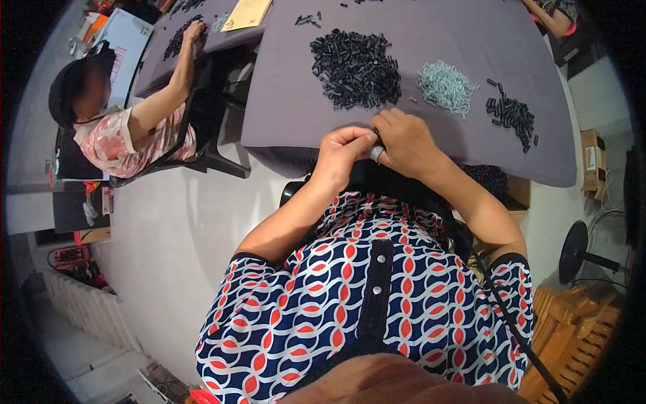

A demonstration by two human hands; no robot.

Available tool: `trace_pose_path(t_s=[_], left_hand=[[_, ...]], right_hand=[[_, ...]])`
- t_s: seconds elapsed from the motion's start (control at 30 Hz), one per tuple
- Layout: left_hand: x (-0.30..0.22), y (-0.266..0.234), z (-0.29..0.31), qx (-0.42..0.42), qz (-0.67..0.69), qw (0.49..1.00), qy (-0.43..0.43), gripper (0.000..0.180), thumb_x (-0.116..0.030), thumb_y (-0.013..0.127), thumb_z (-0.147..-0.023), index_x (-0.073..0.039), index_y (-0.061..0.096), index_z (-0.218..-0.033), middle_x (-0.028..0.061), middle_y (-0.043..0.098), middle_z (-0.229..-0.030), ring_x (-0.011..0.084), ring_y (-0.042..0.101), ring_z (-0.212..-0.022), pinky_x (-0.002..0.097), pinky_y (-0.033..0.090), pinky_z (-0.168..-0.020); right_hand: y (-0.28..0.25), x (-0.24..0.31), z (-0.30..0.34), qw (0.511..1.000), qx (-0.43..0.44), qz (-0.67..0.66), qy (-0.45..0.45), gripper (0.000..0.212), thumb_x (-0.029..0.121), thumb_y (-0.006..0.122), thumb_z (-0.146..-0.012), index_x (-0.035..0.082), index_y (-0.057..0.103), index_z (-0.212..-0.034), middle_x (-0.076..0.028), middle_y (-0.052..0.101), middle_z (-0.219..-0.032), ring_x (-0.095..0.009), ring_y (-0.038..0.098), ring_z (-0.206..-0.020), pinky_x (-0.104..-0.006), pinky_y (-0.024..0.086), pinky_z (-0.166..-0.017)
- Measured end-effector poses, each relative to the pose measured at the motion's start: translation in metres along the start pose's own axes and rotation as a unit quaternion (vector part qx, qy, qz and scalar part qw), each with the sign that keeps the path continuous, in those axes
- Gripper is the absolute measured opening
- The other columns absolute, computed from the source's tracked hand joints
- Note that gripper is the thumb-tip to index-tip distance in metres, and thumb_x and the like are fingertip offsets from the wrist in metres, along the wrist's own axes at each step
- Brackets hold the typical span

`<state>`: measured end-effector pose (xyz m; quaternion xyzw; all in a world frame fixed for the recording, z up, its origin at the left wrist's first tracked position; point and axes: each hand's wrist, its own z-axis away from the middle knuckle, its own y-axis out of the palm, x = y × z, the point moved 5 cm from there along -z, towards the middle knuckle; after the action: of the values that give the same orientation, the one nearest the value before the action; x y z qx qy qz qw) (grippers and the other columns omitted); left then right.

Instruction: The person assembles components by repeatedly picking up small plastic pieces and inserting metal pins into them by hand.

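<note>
My left hand (342, 153) and my right hand (406, 140) meet at the table's near edge, fingers closed in a pinch. Between their fingertips a small black piece (375, 132) shows in part; the fingers cover the rest. Something silvery-grey (376, 153) shows beneath the right fingers, and I cannot tell if it is worn or held. Just beyond my hands lies a big heap of short black tubular pieces (355, 71). To its right are a pile of small silvery screw-like parts (445, 86) and a smaller pile of black pieces (511, 120).
A grey-purple cloth covers the table (289, 101). At the left, another person (134, 135) sits on a black chair (225, 161), reaching to dark parts. A yellow pad (247, 13) lies at the far side. A cardboard box (592, 161) and a black fan (574, 252) stand at right.
</note>
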<state>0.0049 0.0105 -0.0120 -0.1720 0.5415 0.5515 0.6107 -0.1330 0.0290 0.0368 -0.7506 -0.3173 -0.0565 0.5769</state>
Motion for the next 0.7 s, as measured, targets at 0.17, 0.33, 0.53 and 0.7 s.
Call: trace_pose_path(t_s=[0.17, 0.33, 0.53, 0.7], left_hand=[[-0.010, 0.003, 0.006, 0.068, 0.097, 0.986, -0.121, 0.025, -0.018, 0.057, -0.098, 0.002, 0.066, -0.110, 0.0093, 0.070, -0.098, 0.0156, 0.068, -0.085, 0.0302, 0.058, -0.077], [-0.010, 0.002, 0.008, 0.077, 0.096, 0.985, -0.118, 0.021, -0.014, 0.060, -0.096, 0.002, 0.068, -0.107, 0.0083, 0.070, -0.096, 0.0153, 0.068, -0.084, 0.0303, 0.059, -0.075], [-0.004, 0.006, 0.008, 0.048, 0.123, 0.983, -0.124, 0.015, -0.009, 0.063, -0.093, 0.002, 0.069, -0.102, 0.0071, 0.069, -0.092, 0.0144, 0.068, -0.081, 0.0287, 0.059, -0.072], [0.000, 0.006, 0.011, 0.036, 0.129, 0.983, -0.127, 0.013, -0.009, 0.063, -0.093, 0.000, 0.069, -0.099, 0.0068, 0.070, -0.092, 0.0139, 0.068, -0.080, 0.0272, 0.058, -0.070]], right_hand=[[-0.005, -0.005, -0.001, 0.998, -0.010, -0.065, 0.000, 0.028, 0.022, 0.072, -0.074, 0.006, 0.057, -0.091, -0.010, 0.057, -0.082, -0.030, 0.060, -0.078, -0.0412, 0.048, -0.064], [-0.010, 0.000, 0.000, 0.995, -0.009, -0.099, -0.023, 0.026, 0.023, 0.071, -0.077, 0.006, 0.057, -0.090, -0.009, 0.056, -0.080, -0.031, 0.059, -0.075, -0.0412, 0.048, -0.062], [-0.009, 0.000, 0.002, 0.993, 0.016, -0.109, -0.035, 0.026, 0.021, 0.070, -0.076, 0.007, 0.056, -0.092, -0.010, 0.056, -0.080, -0.032, 0.059, -0.076, -0.0415, 0.048, -0.063], [-0.011, 0.004, 0.002, 0.994, 0.022, -0.100, -0.040, 0.026, 0.019, 0.070, -0.074, 0.007, 0.055, -0.092, -0.011, 0.056, -0.081, -0.033, 0.059, -0.077, -0.0421, 0.048, -0.065]])
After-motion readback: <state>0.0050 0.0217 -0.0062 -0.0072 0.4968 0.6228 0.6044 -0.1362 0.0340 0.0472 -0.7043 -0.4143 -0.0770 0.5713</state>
